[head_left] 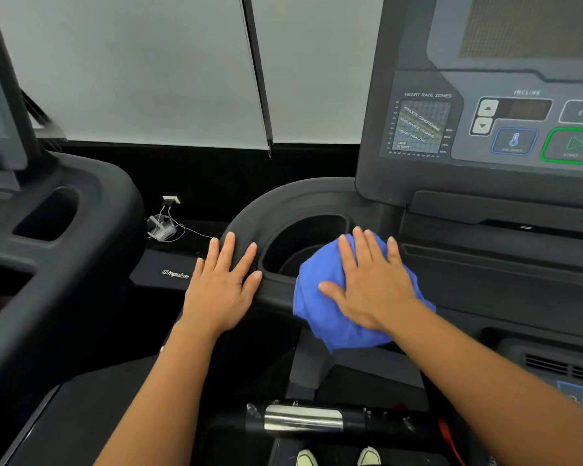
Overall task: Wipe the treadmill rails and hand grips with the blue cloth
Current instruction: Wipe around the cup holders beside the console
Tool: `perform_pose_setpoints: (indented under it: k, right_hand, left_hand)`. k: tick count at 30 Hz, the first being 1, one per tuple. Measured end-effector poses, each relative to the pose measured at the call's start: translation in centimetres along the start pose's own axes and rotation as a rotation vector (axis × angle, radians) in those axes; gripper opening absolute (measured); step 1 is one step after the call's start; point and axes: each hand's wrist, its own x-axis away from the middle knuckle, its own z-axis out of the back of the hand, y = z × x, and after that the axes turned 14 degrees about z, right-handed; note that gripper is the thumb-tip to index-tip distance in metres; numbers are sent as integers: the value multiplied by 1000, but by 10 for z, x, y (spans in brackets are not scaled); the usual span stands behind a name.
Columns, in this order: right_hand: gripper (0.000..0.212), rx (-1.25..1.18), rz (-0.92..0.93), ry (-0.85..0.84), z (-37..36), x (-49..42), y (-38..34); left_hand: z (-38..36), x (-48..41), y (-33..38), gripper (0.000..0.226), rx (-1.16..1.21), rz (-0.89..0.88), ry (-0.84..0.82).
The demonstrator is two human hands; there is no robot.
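The blue cloth (320,311) lies bunched on the dark treadmill rail (283,200), at the near rim of the cup holder (303,243). My right hand (371,280) presses flat on the cloth with straight, spread fingers. My left hand (223,284) rests flat on the curved left part of the same rail, fingers straight, holding nothing. Below, a hand grip with a shiny metal sensor plate (303,418) crosses the view.
The treadmill console (505,129) with its buttons and heart rate chart rises at the right. A second treadmill (48,230) stands at the left. A wall socket with a plugged white charger (164,227) sits on the floor between them. Shoe tips (337,457) show at the bottom.
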Motion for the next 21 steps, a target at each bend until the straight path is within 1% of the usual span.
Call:
perform_pose_setpoints:
  k: [3,4,6,8,10,11,13,14,16,17,19,21]
  right_hand:
    - [90,-26,-109,10,3,-24,-14]
    - [93,-23,-96,8,2,-24,-21]
    - [98,-2,-6,14,-5,-8,-31]
    - [98,49,96,21,-16,13,-30]
    - [93,58,119,59,-15,23,-22]
    - [95,50,117,51,-12,22,-16]
    - [104,29,83,38,-7,8,-5]
    - [102,17,35,40,-4,-1,0]
    - [91,1,-49,11,3,-20,2]
    - [89,1,-65,-1,4,-25,0]
    - [95,20,-46,8,2,-23,-8]
    - [104,52,45,5,-2,-8,-16]
  left_hand:
    - [-2,1,0,75,-8,-5,29]
    - [-3,1,-1,75,-15,-4,33]
    - [-4,0,-1,74,-14,-5,47]
    - [-5,0,0,68,-27,-7,51]
    - [-5,0,-1,63,-32,-9,49]
    - [-5,0,0,61,-29,-8,46]
    - [-4,0,-1,58,-23,-6,41]
    - [-4,0,-1,58,-22,-7,40]
    - [-3,-1,0,57,-31,-9,36]
    - [-3,0,0,57,-37,-9,33]
    - [-3,1,0,57,-42,-5,31]
    - [-2,1,0,57,-39,-8,21]
